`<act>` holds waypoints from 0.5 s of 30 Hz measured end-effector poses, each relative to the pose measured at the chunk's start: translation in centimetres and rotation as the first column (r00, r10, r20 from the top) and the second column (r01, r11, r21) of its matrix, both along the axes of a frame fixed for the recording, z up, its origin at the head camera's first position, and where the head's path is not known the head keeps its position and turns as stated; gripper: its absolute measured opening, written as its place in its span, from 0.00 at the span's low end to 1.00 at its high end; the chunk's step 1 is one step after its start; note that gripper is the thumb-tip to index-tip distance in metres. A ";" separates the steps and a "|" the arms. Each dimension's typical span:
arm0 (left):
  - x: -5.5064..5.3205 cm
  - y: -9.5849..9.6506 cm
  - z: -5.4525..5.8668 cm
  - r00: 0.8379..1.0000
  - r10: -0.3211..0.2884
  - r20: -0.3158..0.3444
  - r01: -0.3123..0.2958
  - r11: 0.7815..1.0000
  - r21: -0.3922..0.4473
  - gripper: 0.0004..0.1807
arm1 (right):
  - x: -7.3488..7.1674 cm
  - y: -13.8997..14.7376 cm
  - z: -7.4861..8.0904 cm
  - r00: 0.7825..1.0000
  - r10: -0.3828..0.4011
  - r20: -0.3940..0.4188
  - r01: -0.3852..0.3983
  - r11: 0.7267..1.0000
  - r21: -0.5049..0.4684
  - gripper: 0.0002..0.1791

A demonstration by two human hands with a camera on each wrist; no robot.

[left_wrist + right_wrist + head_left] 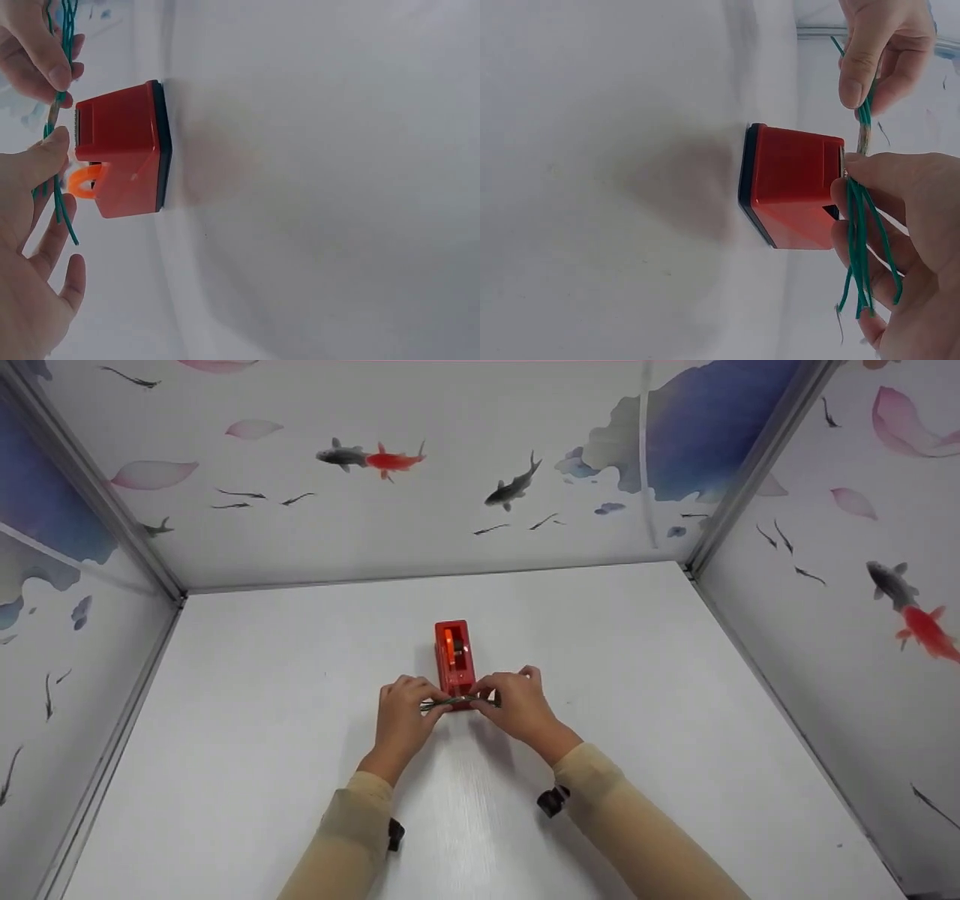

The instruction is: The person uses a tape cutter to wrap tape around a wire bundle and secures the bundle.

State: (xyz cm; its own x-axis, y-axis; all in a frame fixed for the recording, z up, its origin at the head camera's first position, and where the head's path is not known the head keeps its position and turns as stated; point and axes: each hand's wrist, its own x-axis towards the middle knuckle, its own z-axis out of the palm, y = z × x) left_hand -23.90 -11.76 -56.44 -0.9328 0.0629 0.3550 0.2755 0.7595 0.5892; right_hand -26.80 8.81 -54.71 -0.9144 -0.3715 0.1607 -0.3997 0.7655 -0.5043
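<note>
A bundle of thin green wires [861, 247] is held level by both hands above the near end of a red tape dispenser [457, 681]. The left hand [403, 712] pinches the left part of the bundle between thumb and fingers. On the other side, the right hand [523, 706] pinches it the same way. Between the two grips, a short brownish, shiny band, perhaps tape, shows on the bundle in the right wrist view. Loose wire ends fan out past each hand. An orange ring [84, 181] sits in the dispenser's slot.
The dispenser stands on a white table [262, 675]. White panels [420, 525] printed with fish and petals rise at the back, left and right, with grey metal edging [720, 521] at the corners. Each forearm wears a small black device [551, 801] near the wrist.
</note>
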 end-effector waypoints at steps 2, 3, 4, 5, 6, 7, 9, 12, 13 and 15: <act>0.0 0.0 0.0 1.000 0.000 0.000 0.000 1.000 0.008 0.05 | -0.1 0.1 -0.2 0.999 0.007 0.046 -0.006 1.000 -0.020 0.06; 0.0 0.0 0.0 1.000 0.001 0.000 -0.001 1.000 0.009 0.05 | -0.2 0.1 -0.2 0.998 0.011 0.066 -0.009 1.000 -0.030 0.06; 0.0 0.0 -0.1 1.000 0.003 0.000 -0.003 1.000 0.009 0.05 | -0.2 0.1 -0.3 0.996 0.016 0.083 -0.012 0.999 -0.040 0.06; -0.1 0.0 -0.1 1.000 0.006 -0.002 -0.006 1.000 0.007 0.05 | -0.3 0.1 -0.4 0.995 0.020 0.096 -0.016 0.999 -0.048 0.07; -0.1 0.0 -0.1 1.000 0.009 -0.001 -0.009 1.000 0.006 0.05 | -0.3 0.1 -0.4 0.994 0.025 0.105 -0.019 0.999 -0.051 0.08; -0.1 0.0 -0.1 1.000 0.012 -0.001 -0.012 1.000 0.005 0.05 | -0.3 0.1 -0.4 0.993 0.029 0.111 -0.023 0.998 -0.053 0.09; -0.1 0.0 -0.1 1.000 0.014 0.001 -0.014 1.000 0.007 0.06 | -0.4 0.1 -0.4 0.992 0.038 0.117 -0.031 0.998 -0.057 0.10; -0.2 0.0 -0.2 1.000 0.015 0.006 -0.015 1.000 0.018 0.06 | -0.4 0.1 -0.4 0.993 0.054 0.101 -0.048 0.997 -0.058 0.09; -0.2 0.0 -0.1 1.000 0.016 0.005 -0.016 1.000 0.020 0.06 | -0.4 0.1 -0.4 0.994 0.060 0.096 -0.054 0.997 -0.062 0.09; -0.2 0.0 0.0 1.000 0.018 0.001 -0.018 1.000 0.023 0.06 | -0.4 0.1 -0.3 0.994 0.069 0.087 -0.063 0.996 -0.070 0.07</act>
State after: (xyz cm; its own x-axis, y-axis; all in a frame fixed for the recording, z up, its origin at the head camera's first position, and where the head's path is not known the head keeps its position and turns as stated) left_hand -24.09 -11.73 -56.49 -0.9340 0.0378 0.3552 0.2613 0.7504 0.6072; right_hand -27.23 8.96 -55.06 -0.8999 -0.4230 0.1063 -0.3997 0.7021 -0.5893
